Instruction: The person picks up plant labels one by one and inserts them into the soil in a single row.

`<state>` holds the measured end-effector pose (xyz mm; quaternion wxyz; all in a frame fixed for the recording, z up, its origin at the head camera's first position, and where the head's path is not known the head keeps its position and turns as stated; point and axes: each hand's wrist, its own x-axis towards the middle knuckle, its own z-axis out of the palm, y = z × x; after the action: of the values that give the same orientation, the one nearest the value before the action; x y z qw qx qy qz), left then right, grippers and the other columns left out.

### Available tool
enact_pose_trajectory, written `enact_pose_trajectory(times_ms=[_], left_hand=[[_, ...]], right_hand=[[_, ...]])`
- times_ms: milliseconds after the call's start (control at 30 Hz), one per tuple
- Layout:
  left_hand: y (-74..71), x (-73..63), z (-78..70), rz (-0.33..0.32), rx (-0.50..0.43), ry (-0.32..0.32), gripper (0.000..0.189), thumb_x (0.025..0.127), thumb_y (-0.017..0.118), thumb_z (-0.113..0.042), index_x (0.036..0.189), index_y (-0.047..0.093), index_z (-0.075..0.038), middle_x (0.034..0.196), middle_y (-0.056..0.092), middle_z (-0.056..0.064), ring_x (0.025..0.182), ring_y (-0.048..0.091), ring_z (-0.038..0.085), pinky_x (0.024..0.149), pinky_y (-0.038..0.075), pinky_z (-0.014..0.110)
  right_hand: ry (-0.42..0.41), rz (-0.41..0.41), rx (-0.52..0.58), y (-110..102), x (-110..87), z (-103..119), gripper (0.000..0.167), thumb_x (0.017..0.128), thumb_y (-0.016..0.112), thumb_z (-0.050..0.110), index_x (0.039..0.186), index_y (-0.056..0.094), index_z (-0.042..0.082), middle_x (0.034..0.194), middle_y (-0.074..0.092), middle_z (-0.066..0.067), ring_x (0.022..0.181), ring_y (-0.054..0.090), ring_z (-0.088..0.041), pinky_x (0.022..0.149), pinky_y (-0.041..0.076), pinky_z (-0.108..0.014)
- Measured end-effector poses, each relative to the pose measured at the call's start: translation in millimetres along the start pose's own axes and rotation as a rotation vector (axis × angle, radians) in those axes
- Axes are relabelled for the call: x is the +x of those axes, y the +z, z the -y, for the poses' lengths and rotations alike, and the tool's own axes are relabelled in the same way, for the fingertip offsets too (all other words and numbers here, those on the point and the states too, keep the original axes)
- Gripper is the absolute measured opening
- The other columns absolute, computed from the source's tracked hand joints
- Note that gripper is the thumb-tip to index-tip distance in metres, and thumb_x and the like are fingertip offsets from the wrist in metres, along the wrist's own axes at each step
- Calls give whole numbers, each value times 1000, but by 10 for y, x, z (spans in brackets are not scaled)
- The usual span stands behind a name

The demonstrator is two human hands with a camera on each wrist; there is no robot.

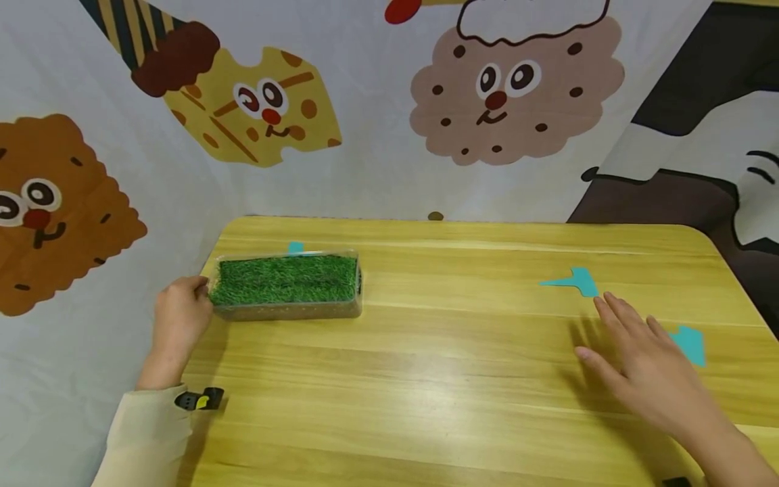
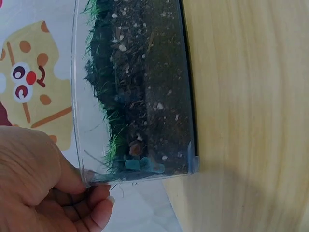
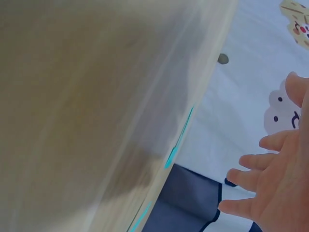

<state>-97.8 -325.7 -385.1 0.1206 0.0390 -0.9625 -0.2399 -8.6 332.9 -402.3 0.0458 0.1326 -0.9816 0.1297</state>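
At the table's left side stands a clear rectangular planter (image 1: pixel 292 311) with short green grass (image 1: pixel 286 279) on top. My left hand (image 1: pixel 181 314) pinches the upper rim at its left end between thumb and fingers. Through the planter's wall in the left wrist view, dark soil (image 2: pixel 159 87) with pale specks shows below the grass. My right hand (image 1: pixel 651 365) hovers over the table's right part, fingers straight and holding nothing. Just beyond its fingertips lies a teal T-shaped plant label (image 1: pixel 584 281). Another teal label (image 1: pixel 690 345) is partly hidden behind that hand.
A third teal piece (image 1: pixel 295 247) peeks out behind the planter, mostly hidden. The wooden table (image 1: pixel 426 379) has rounded far corners. A white cloth (image 1: pixel 377 182) printed with cartoon biscuits and cheese hangs behind it and along the left.
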Motion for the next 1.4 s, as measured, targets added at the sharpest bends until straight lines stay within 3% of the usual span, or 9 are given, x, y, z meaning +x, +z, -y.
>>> enact_pose_trajectory(times_ms=[300, 533, 767, 1067, 1400], left_hand=[[7, -27, -85, 60, -10, 41, 29, 101, 50, 7, 122, 64, 21, 117, 62, 43, 102, 61, 61, 80, 52, 67], [39, -39, -154, 53, -12, 98, 26, 99, 53, 10, 118, 66, 21, 111, 65, 42, 95, 63, 58, 77, 52, 66], [74, -52, -229, 72, -24, 121, 25, 99, 55, 10, 118, 67, 20, 110, 66, 41, 95, 65, 57, 77, 53, 65], [126, -100, -327, 80, -61, 173, 23, 98, 58, 11, 117, 67, 20, 106, 67, 39, 87, 67, 51, 73, 55, 62], [171, -149, -506, 188, -92, 166, 24, 101, 60, 7, 121, 66, 20, 104, 69, 34, 85, 69, 42, 72, 57, 55]], right_hand=[[-32, -26, 21, 11, 137, 189, 85, 103, 66, 42, 167, 22, 7, 164, 35, -24, 145, 39, -49, 120, 20, -66], [-61, -42, 66, 22, 243, 354, 79, 101, 70, 39, 163, 33, 6, 152, 50, -28, 130, 52, -53, 102, 40, -69], [-91, -91, 127, 85, 305, 493, 62, 99, 74, 32, 148, 53, -1, 142, 59, -27, 123, 57, -53, 96, 45, -68], [-136, -195, 211, 157, 393, 689, 41, 95, 78, 14, 129, 66, -5, 127, 68, -25, 116, 64, -48, 90, 52, -65], [-108, -109, 282, 196, 456, 942, 30, 98, 76, 14, 122, 71, -2, 122, 71, -18, 114, 68, -41, 88, 56, -59]])
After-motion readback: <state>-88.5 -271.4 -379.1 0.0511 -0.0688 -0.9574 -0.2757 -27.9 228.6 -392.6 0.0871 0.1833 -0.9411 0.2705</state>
